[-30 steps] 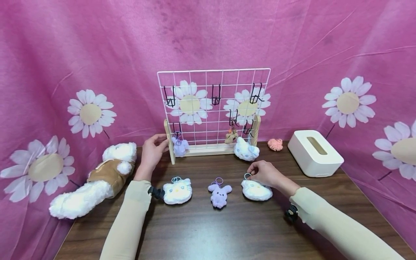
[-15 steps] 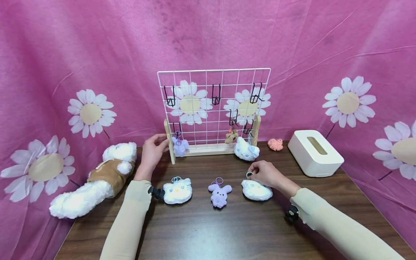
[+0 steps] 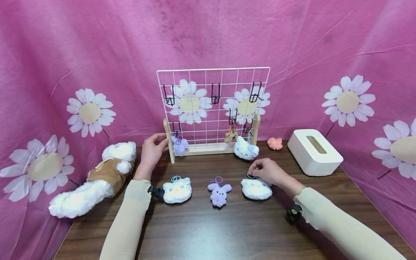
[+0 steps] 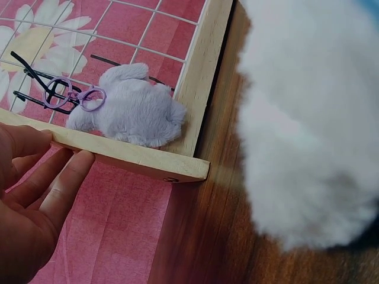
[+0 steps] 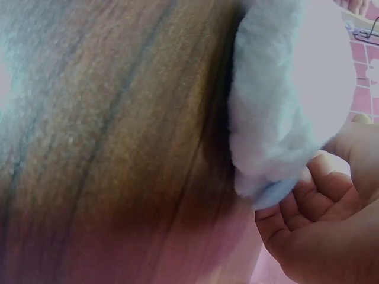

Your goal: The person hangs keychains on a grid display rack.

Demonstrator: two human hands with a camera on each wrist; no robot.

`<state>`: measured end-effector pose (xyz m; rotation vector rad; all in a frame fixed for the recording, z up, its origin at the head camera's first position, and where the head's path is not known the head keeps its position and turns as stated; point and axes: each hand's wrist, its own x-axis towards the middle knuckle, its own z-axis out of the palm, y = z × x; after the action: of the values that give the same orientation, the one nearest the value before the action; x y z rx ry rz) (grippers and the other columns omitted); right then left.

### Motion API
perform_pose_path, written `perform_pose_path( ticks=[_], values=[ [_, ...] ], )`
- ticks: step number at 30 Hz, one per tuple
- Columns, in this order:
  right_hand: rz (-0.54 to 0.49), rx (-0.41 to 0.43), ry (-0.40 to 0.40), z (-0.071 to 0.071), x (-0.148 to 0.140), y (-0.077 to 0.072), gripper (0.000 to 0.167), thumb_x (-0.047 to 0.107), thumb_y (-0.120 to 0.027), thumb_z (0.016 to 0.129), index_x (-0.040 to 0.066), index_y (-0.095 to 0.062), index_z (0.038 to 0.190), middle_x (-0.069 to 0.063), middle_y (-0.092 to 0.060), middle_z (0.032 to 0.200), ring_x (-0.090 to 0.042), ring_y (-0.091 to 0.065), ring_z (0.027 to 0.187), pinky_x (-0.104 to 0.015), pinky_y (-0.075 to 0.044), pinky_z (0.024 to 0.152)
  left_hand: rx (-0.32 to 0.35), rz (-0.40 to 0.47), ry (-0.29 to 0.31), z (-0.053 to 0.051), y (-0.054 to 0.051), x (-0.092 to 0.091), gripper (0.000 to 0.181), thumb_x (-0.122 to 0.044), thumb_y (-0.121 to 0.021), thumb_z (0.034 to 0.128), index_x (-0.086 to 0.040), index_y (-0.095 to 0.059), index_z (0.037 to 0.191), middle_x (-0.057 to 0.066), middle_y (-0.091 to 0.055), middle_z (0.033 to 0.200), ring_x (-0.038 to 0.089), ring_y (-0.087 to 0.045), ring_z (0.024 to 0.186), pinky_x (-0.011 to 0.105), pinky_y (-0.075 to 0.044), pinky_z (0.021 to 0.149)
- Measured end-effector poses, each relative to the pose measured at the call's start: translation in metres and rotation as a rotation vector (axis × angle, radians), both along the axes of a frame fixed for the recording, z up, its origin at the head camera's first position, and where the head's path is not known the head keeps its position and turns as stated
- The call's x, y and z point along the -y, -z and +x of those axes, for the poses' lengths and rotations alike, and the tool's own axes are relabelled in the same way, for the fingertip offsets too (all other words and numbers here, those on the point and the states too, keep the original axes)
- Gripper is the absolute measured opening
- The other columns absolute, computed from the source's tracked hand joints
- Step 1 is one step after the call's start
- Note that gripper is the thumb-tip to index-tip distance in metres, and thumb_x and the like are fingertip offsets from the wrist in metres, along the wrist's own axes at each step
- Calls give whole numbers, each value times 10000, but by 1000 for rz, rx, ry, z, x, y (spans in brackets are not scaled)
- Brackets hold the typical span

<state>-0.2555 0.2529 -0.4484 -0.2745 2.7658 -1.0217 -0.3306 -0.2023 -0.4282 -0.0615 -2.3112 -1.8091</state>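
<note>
In the head view my left hand [image 3: 152, 153] touches the left wooden post [image 3: 169, 141] of a white wire rack with its fingertips. In the left wrist view the fingers [image 4: 68, 183] lie fairly straight against the post [image 4: 142, 158], beside a hanging lilac plush [image 4: 136, 109]. My right hand [image 3: 268, 171] pinches the ring at the top of a white cat-face plush [image 3: 256, 189] lying on the table; the fingers mostly hide the ring. In the right wrist view curled fingers [image 5: 308, 204] are at the plush [image 5: 278, 100]. A lilac bunny plush [image 3: 219, 195] and another white plush [image 3: 177, 190] lie to the left.
The grid [image 3: 213, 72] carries several black hooks, a small brown plush [image 3: 231, 135] and a white plush [image 3: 246, 148]. A coral item [image 3: 274, 143] and a white tissue box [image 3: 315, 153] stand right; a large white-and-brown plush [image 3: 107, 173] lies left.
My right hand has shifted slightly, and its fingers now cover more of the ring. My left hand stays at the post.
</note>
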Motion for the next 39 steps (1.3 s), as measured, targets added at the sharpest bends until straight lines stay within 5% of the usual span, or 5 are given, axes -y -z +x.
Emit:
perform_pose_path(
  ticks=[13, 21, 39],
  values=[
    [-63, -16, 27, 7, -4, -13, 97, 186, -787, 1045, 104, -818, 1004, -35, -787, 921, -156, -669, 873, -245, -566, 752, -3, 12, 6, 0, -1, -1, 328, -50, -686, 1112, 75, -701, 1415, 339, -730, 1358, 434, -784, 1184, 392, -724, 1004],
    [-128, -32, 11, 11, -9, -16, 102, 176, -793, 1047, 75, -812, 1046, -75, -796, 934, -189, -704, 854, -207, -580, 668, 0, 4, 0, 0, 1, -1, 333, -67, -683, 1118, 66, -701, 1422, 336, -727, 1360, 461, -770, 1214, 325, -728, 979],
    [-170, -48, -9, 17, -18, -34, 118, 142, -754, 1073, 49, -809, 1121, -99, -821, 1037, -143, -716, 900, -258, -671, 741, 0, 9, 1, -1, 1, 0, 338, -76, -691, 1115, 66, -703, 1422, 343, -729, 1364, 450, -773, 1210, 311, -728, 977]
  ],
)
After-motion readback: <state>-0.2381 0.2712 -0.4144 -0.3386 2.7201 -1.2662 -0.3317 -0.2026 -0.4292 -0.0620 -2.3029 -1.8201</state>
